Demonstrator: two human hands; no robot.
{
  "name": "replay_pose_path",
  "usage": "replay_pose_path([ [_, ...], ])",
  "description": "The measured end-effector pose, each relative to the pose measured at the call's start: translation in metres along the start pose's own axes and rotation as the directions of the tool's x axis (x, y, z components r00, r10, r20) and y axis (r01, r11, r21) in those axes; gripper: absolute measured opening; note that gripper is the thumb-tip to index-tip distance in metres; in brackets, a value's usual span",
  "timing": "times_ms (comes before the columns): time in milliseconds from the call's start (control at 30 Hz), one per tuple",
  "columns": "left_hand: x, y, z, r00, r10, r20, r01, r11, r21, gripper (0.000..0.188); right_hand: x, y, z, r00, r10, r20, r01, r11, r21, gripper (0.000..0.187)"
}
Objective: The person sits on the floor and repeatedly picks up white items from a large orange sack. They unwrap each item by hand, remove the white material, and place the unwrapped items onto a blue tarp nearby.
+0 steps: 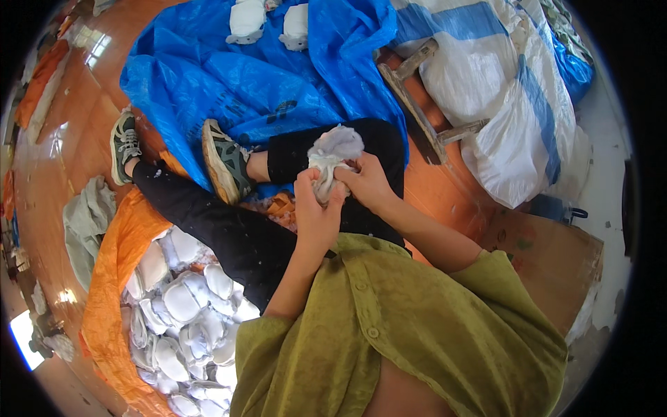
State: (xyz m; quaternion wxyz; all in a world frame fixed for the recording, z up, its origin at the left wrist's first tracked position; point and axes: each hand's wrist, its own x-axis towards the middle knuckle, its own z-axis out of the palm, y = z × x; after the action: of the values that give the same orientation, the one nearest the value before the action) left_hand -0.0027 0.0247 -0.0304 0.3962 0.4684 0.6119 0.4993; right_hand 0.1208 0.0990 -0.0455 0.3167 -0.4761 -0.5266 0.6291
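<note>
An orange-brown floor (83,128) carries a crumpled blue plastic sheet (236,76). Bulging white woven sacks with blue stripes (465,76) lie at right. Black-trousered legs (208,215) extend across the sheet's near edge. An orange woven-plastic sack (114,299), lower left, borders a heap of rounded white padded pieces (186,297). A weathered wooden frame (415,111) lies between sheet and white sacks. Above the legs is a soft, fluffy grey-white fabric pad (337,147): the left hand (316,205), fingers curled closed, pinches its lower left; the right hand (368,182), likewise nearly closed, grips its right edge.
</note>
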Motion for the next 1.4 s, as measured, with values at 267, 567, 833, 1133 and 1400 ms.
replay_pose_path([
  [267,0.013,0.016,-0.015,0.957,-0.286,0.045,0.278,0.867,-0.414,0.019,-0.011,-0.048,-0.035,0.875,0.213,0.435,-0.400,0.825,0.401,0.028],
  [567,0.012,0.005,-0.013,0.998,-0.028,0.053,0.033,0.995,-0.092,0.021,-0.012,-0.026,-0.018,0.950,0.118,0.288,-0.162,0.977,0.135,0.008],
  [833,0.007,0.022,-0.004,0.987,-0.144,0.068,0.155,0.969,-0.192,0.031,-0.004,-0.013,-0.013,0.996,-0.030,0.088,0.039,0.993,-0.109,0.014],
  [1133,0.012,0.011,0.001,0.948,-0.312,0.056,0.280,0.741,-0.610,0.022,-0.018,-0.041,-0.010,0.988,0.023,0.151,-0.033,0.998,0.060,0.015],
  [1400,0.029,-0.017,0.016,0.946,-0.304,-0.111,0.191,0.800,-0.569,0.012,-0.018,-0.010,0.001,1.000,-0.006,0.023,0.007,0.999,-0.046,0.015],
])
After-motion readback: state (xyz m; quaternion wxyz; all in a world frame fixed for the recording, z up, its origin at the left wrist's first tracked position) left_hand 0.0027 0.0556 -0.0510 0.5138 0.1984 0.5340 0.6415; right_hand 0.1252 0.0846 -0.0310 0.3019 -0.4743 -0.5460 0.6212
